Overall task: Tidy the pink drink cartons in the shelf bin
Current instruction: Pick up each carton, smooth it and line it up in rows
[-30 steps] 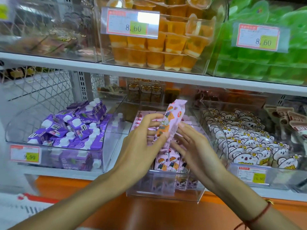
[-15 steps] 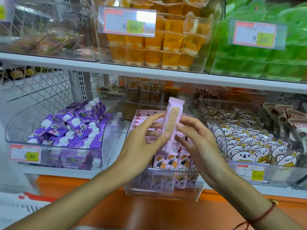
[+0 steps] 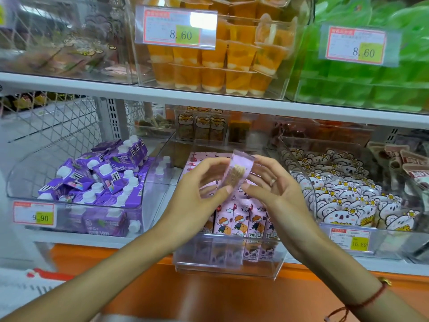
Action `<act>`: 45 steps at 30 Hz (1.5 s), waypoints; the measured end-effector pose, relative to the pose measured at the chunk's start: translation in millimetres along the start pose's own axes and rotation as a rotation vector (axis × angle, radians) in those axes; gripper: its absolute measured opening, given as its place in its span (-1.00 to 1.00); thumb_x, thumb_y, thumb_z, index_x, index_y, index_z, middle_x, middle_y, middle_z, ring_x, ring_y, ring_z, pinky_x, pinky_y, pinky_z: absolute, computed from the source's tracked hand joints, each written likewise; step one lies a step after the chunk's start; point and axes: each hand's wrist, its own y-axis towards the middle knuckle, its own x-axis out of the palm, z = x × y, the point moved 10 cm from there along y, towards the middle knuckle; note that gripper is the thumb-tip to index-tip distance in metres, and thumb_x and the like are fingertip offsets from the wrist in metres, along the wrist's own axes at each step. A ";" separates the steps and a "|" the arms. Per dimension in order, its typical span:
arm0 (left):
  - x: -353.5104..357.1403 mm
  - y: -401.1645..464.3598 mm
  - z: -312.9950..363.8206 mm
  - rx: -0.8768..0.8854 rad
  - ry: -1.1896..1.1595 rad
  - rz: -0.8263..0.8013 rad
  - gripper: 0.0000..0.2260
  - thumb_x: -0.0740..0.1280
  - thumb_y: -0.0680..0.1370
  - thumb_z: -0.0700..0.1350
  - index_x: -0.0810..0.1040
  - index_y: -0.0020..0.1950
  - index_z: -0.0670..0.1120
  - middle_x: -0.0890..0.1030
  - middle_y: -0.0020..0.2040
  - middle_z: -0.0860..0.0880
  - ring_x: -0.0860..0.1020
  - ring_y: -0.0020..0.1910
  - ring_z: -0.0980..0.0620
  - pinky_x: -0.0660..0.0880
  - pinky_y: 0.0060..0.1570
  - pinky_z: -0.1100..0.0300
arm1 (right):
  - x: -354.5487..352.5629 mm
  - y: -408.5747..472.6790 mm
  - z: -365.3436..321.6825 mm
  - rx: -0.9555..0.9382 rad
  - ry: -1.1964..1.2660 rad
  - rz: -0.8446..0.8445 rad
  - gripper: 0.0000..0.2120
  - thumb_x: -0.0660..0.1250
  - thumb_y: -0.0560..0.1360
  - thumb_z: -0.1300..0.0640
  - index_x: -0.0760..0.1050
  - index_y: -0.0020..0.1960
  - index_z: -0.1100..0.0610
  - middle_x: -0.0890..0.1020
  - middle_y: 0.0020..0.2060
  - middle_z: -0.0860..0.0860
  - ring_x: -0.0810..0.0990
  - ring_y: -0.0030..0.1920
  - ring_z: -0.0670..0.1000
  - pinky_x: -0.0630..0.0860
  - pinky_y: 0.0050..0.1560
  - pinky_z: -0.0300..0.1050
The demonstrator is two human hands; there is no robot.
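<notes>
Store shelving is filling the view, two white shelves lined with clear bins and an orange panel running below. Left hand (image 3: pixel 197 189) is pinching one pink carton (image 3: pixel 236 175) between thumb and fingertips, thumb pressing its lower end; right hand (image 3: pixel 276 191) is meeting the carton's other side with its upper fingers, the rest of the fingers spread loose, palm facing left, so the grip on that side is light at best. Carton is sitting tilted, top end leaning right, blurred, raised over the middle of the clear shelf bin (image 3: pixel 228 266). Under the hands the other pink drink cartons (image 3: pixel 241 219) are standing upright in a row along the bin's front edge, with more lying toward its back edge. A red string bracelet (image 3: pixel 362 300) is circling the right wrist. Beside the bin's left edge purple cartons (image 3: pixel 97 180) with white caps are lying jumbled in a curved bin with a 9.90 tag (image 3: pixel 34 216); beside its right edge koala-print packs (image 3: pixel 343 201) are filling another bin. On the upper shelf orange jelly cups (image 3: pixel 213 66) are stacking behind an 8.60 tag (image 3: pixel 176 27), and green packs (image 3: pixel 371 77) are sitting toward the right corner.
</notes>
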 end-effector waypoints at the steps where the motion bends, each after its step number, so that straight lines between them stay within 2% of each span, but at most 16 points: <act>1: -1.3 -0.3 3.2 0.024 0.012 0.003 -0.62 0.39 0.50 -0.28 0.50 0.14 0.17 0.61 0.10 0.23 0.53 0.18 0.27 0.46 0.12 0.41 | 0.9 -0.1 -0.8 -0.011 0.001 -0.009 -0.62 0.34 0.43 0.45 0.52 0.14 0.08 0.66 0.09 0.01 0.60 0.16 -0.04 0.53 0.14 -0.21; 5: -4.0 0.5 6.5 0.033 0.039 0.003 -0.62 0.39 0.51 -0.26 0.51 0.15 0.19 0.62 0.09 0.27 0.55 0.15 0.28 0.48 0.07 0.42 | -0.3 0.9 0.2 0.006 0.013 0.000 -0.63 0.34 0.46 0.40 0.51 0.19 0.08 0.65 0.10 0.01 0.59 0.17 -0.03 0.52 0.18 -0.14; 8: -4.2 1.3 -0.1 -0.083 -0.030 0.018 -0.72 0.39 0.44 0.01 0.50 0.12 0.23 0.66 -0.02 0.28 0.63 -0.02 0.23 0.55 -0.09 0.39 | 2.0 0.6 0.6 0.046 -0.009 -0.019 -0.67 0.31 0.53 0.27 0.51 0.24 -0.01 0.66 0.09 -0.05 0.62 0.13 -0.09 0.55 0.13 -0.22; 12: -0.9 -1.7 -17.7 -0.321 -0.181 0.034 -0.75 0.36 0.48 0.05 0.57 0.13 0.04 0.72 -0.18 0.07 0.68 -0.22 0.11 0.57 -0.35 0.31 | 1.4 -2.6 8.9 0.157 -0.095 0.010 -0.74 0.30 0.55 0.12 0.53 0.24 0.03 0.68 0.00 0.11 0.67 -0.10 0.10 0.61 -0.16 -0.24; 14: 2.1 -4.6 -23.8 -0.406 -0.232 0.023 -0.73 0.35 0.52 0.04 0.57 0.15 -0.06 0.72 -0.23 0.03 0.67 -0.30 0.14 0.56 -0.38 0.31 | 2.8 -4.7 15.4 0.223 -0.073 0.004 -0.74 0.31 0.55 0.11 0.53 0.23 0.08 0.68 -0.06 0.17 0.66 -0.24 0.04 0.55 -0.32 -0.29; 17: 4.4 -6.9 -29.6 -0.470 -0.277 0.022 -0.73 0.37 0.51 0.03 0.58 0.14 -0.08 0.72 -0.22 0.00 0.66 -0.31 0.14 0.58 -0.36 0.29 | 1.4 -5.5 20.5 0.275 -0.023 0.024 -0.74 0.32 0.55 0.11 0.54 0.23 0.11 0.66 -0.14 0.13 0.61 -0.38 -0.11 0.48 -0.41 -0.35; 19: 2.7 -6.0 -29.6 -0.453 -0.290 0.038 -0.73 0.37 0.52 0.01 0.56 0.16 -0.08 0.72 -0.18 -0.02 0.68 -0.24 0.12 0.59 -0.30 0.28 | 1.9 -5.4 20.5 0.279 0.008 0.014 -0.72 0.32 0.54 0.09 0.51 0.24 0.09 0.69 -0.12 0.08 0.64 -0.34 -0.10 0.52 -0.35 -0.32; 22: -1.2 -1.7 -24.7 -0.375 -0.266 0.050 -0.75 0.33 0.55 -0.03 0.49 0.21 -0.04 0.72 -0.06 0.02 0.68 -0.07 0.10 0.61 -0.11 0.27 | 5.0 -5.5 18.5 0.234 -0.092 -0.035 -0.64 0.37 0.49 0.04 0.46 0.28 -0.03 0.69 0.00 -0.02 0.68 -0.07 -0.07 0.56 -0.03 -0.16; 25: -0.6 0.4 -18.9 -0.323 -0.206 0.041 -0.77 0.33 0.54 0.02 0.48 0.18 0.05 0.69 0.01 0.11 0.64 0.03 0.18 0.53 0.10 0.17 | 3.3 -4.8 -3.0 -0.004 -0.300 0.028 -0.62 0.44 0.45 0.15 0.51 0.24 -0.05 0.64 -0.05 -0.07 0.64 -0.13 -0.14 0.56 -0.15 -0.29; 28: -4.3 1.2 -11.0 -0.266 -0.174 0.082 -0.64 0.37 0.35 0.24 0.58 0.06 0.11 0.68 -0.03 0.17 0.64 0.00 0.20 0.56 0.06 0.21 | 7.0 -10.2 -34.2 -0.312 -0.591 0.080 -0.58 0.44 0.42 0.29 0.54 0.19 -0.06 0.57 -0.08 -0.16 0.56 -0.10 -0.11 0.47 -0.14 -0.35; 30: -9.5 0.1 -9.7 -0.253 -0.202 0.129 -0.72 0.37 0.37 0.24 0.64 -0.03 0.12 0.69 -0.09 0.16 0.66 -0.07 0.17 0.60 -0.05 0.26 | 13.4 -14.1 -42.7 -0.424 -0.708 0.060 -0.53 0.43 0.41 0.31 0.52 0.20 -0.10 0.55 -0.02 -0.15 0.51 0.00 -0.10 0.41 -0.05 -0.35; 34: -12.5 -0.6 -12.4 -0.274 -0.267 0.160 -0.81 0.31 0.56 0.06 0.61 0.07 0.01 0.71 -0.04 0.09 0.68 -0.04 0.08 0.60 -0.06 0.28 | 12.1 -9.5 -33.4 -0.376 -0.701 0.041 -0.59 0.38 0.51 0.16 0.43 0.30 -0.12 0.49 0.14 -0.19 0.40 0.20 -0.24 0.26 0.16 -0.48; 36: -9.7 1.0 -11.1 -0.282 -0.291 0.147 -0.81 0.29 0.58 0.00 0.57 0.13 -0.04 0.70 -0.01 0.11 0.67 -0.01 0.10 0.60 0.02 0.21 | 6.0 -4.6 -25.8 -0.306 -0.633 0.040 -0.61 0.34 0.54 0.16 0.40 0.33 -0.07 0.48 0.18 -0.23 0.43 0.22 -0.25 0.34 0.22 -0.36; 38: -9.8 2.7 -11.8 -0.297 -0.337 0.158 -0.85 0.30 0.58 -0.08 0.56 0.11 -0.06 0.70 -0.01 0.08 0.66 0.01 0.11 0.60 0.04 0.16 | 2.8 -2.9 -28.1 -0.315 -0.612 0.042 -0.65 0.35 0.52 0.24 0.46 0.27 -0.02 0.54 0.13 -0.16 0.50 0.15 -0.19 0.43 0.18 -0.24; 41: -11.3 4.8 -7.2 -0.265 -0.331 0.157 -0.86 0.33 0.56 -0.11 0.59 0.10 -0.05 0.70 -0.02 0.05 0.66 0.00 0.13 0.61 0.03 0.18 | -2.2 -3.6 -42.3 -0.427 -0.657 0.095 -0.64 0.41 0.46 0.31 0.53 0.18 0.00 0.57 0.07 -0.11 0.52 0.10 -0.20 0.40 0.12 -0.33; 45: -30.5 9.7 7.2 -0.100 -0.216 0.276 -0.82 0.35 0.55 -0.11 0.58 0.13 -0.07 0.69 -0.05 0.07 0.63 -0.02 0.21 0.56 0.03 0.30 | -10.0 3.1 -38.2 -0.422 -0.747 0.165 -0.54 0.42 0.47 0.24 0.43 0.32 0.01 0.51 0.18 -0.09 0.46 0.18 -0.18 0.35 0.19 -0.34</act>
